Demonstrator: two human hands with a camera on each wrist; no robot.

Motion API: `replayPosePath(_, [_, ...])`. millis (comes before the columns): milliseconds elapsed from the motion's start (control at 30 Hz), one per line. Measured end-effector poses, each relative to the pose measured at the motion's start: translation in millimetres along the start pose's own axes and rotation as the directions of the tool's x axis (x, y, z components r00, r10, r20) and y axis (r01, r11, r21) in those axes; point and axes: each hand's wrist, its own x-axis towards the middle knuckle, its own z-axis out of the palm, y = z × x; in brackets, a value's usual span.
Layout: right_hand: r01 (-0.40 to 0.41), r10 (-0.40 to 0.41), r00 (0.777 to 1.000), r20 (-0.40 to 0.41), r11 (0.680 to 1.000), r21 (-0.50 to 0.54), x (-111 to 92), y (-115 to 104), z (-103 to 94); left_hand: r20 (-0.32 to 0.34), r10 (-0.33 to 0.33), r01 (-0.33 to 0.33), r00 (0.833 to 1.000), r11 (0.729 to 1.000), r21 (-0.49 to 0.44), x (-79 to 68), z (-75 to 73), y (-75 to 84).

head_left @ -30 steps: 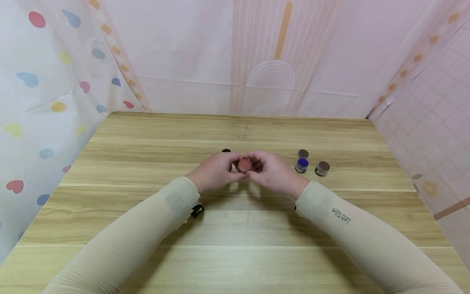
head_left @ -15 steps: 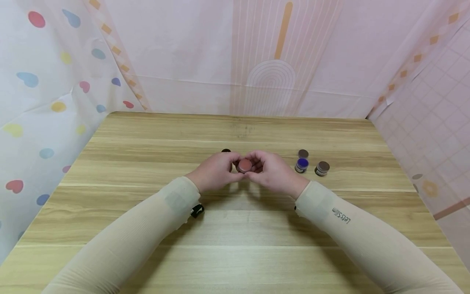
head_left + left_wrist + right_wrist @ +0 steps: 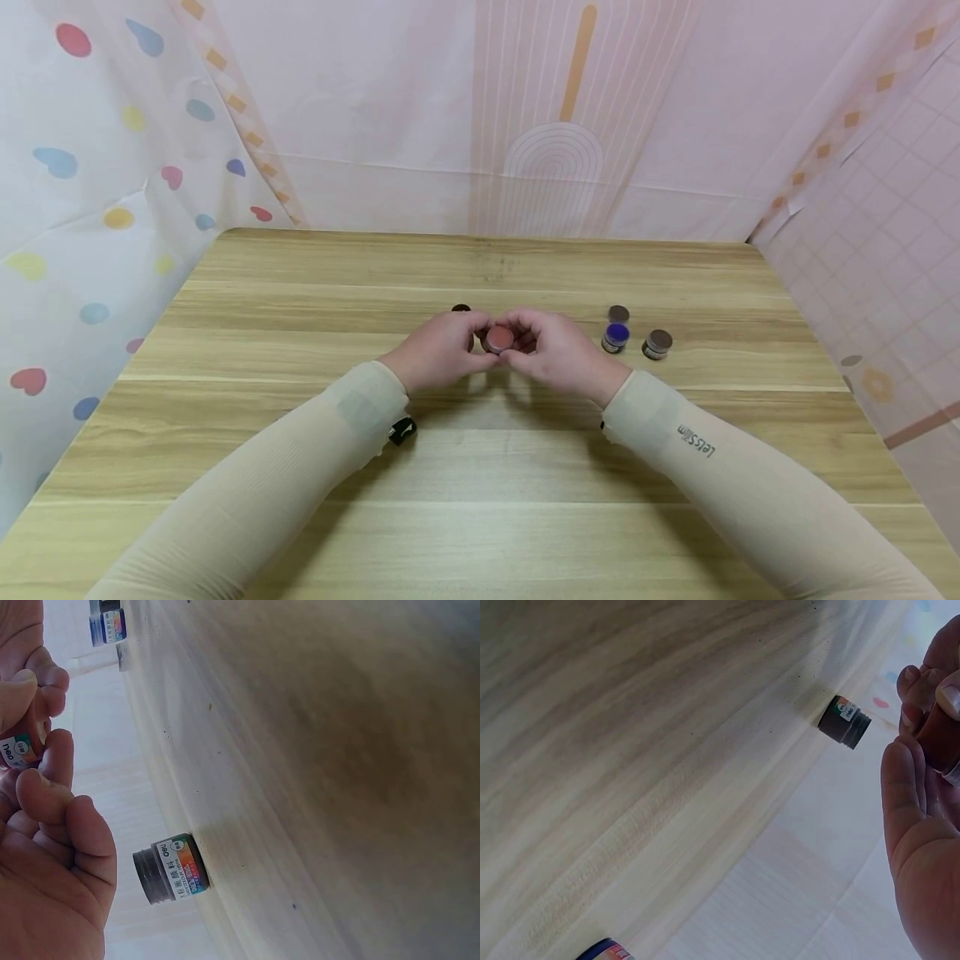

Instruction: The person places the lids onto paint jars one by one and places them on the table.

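Observation:
Over the middle of the table, both hands hold a small red-brown paint jar [image 3: 499, 338] with its round top facing up. My left hand [image 3: 442, 350] grips it from the left, its thumb at the near side. From the opposite side my right hand [image 3: 558, 350] curls its fingers and thumb round the jar. Part of the jar's label shows in the left wrist view, between the fingertips; the hands hide much of its sides. Just beyond the left hand stands a dark paint jar [image 3: 172, 868] with a bare threaded neck, mostly hidden in the head view.
To the right of the hands stand a blue paint jar [image 3: 616, 337] and a brown paint jar [image 3: 657, 343]. A small brown disc [image 3: 618, 314] lies behind the blue one. The wooden table [image 3: 480, 517] ends at a patterned cloth backdrop [image 3: 375, 125].

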Motion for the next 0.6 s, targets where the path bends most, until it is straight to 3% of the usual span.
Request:
replayPosePath(367, [-0.045, 0.045, 0.999, -0.009, 0.999, 0.021, -0.2, -2.4, 0.3, 0.003, -0.003, 0.003, 1.0, 1.0, -0.015, 0.7, 0.3, 0.7])
replayPosePath(600, [-0.019, 0.019, 1.0, -0.007, 1.0, 0.025, -1.7, -2.4, -0.5, 0.004, 0.003, -0.003, 1.0, 1.0, -0.012, 0.2, -1.1, 0.7])
